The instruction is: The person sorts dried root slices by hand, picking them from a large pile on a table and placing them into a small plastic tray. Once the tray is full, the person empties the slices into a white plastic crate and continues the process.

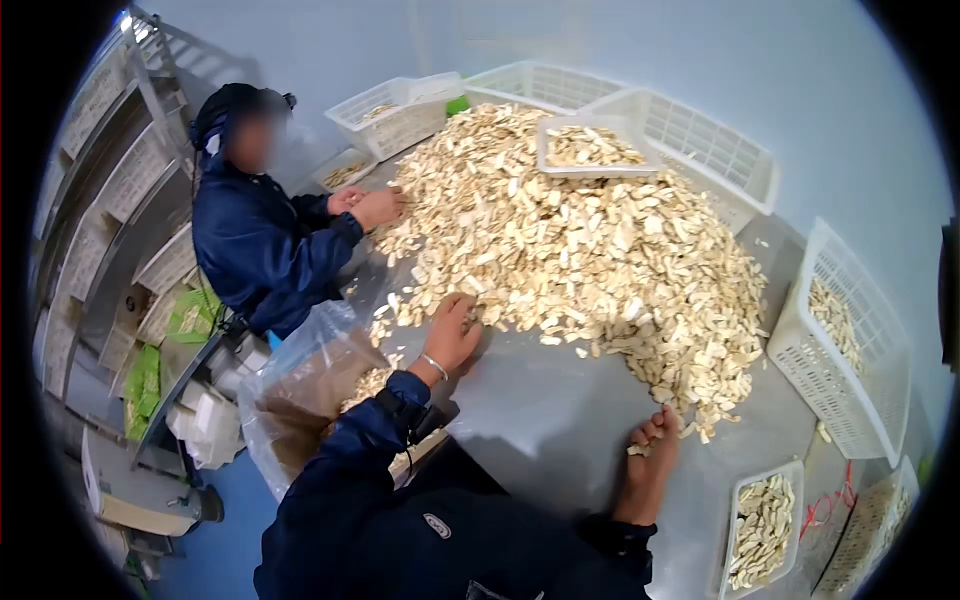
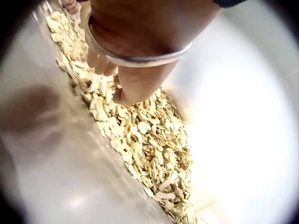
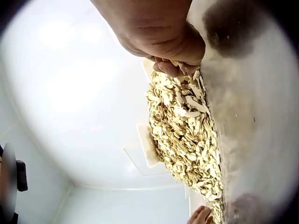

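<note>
A big pile of pale dried slices (image 1: 580, 230) covers the grey metal table (image 1: 560, 400). My left hand (image 1: 455, 325), with a silver bangle on the wrist, rests on the pile's near left edge. Its fingers (image 2: 100, 65) bend down onto the slices (image 2: 149, 135). My right hand (image 1: 652, 440) is at the pile's near right edge. Its curled fingers (image 3: 175, 65) pinch a few slices, with the heap (image 3: 187, 135) stretching away beyond them.
Another person in dark blue (image 1: 260, 240) works at the pile's far left. A clear bag (image 1: 300, 370) hangs at the table's left edge. White baskets (image 1: 850, 370) (image 1: 400, 115) ring the table. A small tray (image 1: 736, 520) of slices lies near right, and another (image 1: 545, 150) sits atop the pile.
</note>
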Available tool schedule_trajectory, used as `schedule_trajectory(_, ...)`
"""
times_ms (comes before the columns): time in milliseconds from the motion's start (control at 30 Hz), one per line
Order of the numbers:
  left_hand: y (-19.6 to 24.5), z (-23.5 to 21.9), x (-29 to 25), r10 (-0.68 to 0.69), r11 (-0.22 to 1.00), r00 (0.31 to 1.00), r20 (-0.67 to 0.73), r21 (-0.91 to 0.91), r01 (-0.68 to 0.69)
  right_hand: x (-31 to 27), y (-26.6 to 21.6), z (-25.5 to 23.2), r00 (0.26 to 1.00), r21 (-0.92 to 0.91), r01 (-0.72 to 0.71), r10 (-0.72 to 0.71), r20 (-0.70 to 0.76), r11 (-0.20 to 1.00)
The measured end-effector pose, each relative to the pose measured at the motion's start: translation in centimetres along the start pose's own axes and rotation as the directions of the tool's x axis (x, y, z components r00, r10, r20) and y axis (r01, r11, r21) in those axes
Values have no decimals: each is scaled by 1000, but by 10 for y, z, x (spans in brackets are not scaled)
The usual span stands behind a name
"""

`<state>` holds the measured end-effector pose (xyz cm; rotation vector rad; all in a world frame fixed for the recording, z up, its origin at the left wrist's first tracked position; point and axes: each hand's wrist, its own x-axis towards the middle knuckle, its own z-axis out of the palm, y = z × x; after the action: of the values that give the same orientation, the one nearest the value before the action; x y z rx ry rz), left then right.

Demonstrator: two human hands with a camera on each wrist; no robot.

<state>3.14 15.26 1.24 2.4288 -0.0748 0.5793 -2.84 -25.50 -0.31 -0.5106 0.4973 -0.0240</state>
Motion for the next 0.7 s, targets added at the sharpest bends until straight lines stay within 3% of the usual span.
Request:
schedule_trajectory(100,-3,28,42,54,995,978,-200,89,-37,-4,-1,5,1000,1,4,-4,-2,1000)
schedule_trajectory(300,-93,44,119,-185,945,925,-331,197,260,6,0,-8,998,-31,-20,22,62,999)
schedule_trajectory(367,-139,49,134,-227,939,918,-326,177,295,10,4,-11,998,-34,-14,16,60,999)
schedule_trajectory(400,-147,33,133,-25,840,999,-30,541,37,4,3,-3,1000,-36,-13,13,17,999)
schedule_trajectory(500,-146,22,126,-115,966,990,-76,225,129,6,3,-7,998,-72,22,-18,56,997)
schedule_trajectory(533,-121,16,123,-275,961,950,-146,-68,267,5,3,-7,999,-72,23,-20,47,997)
schedule_trajectory(633,-106,33,102,-161,986,956,-246,-84,145,4,6,-2,1000,-83,16,-14,25,996)
schedule_trajectory(700,-93,38,85,-237,962,962,-133,-169,213,3,6,-2,1000,-112,14,-13,15,994)
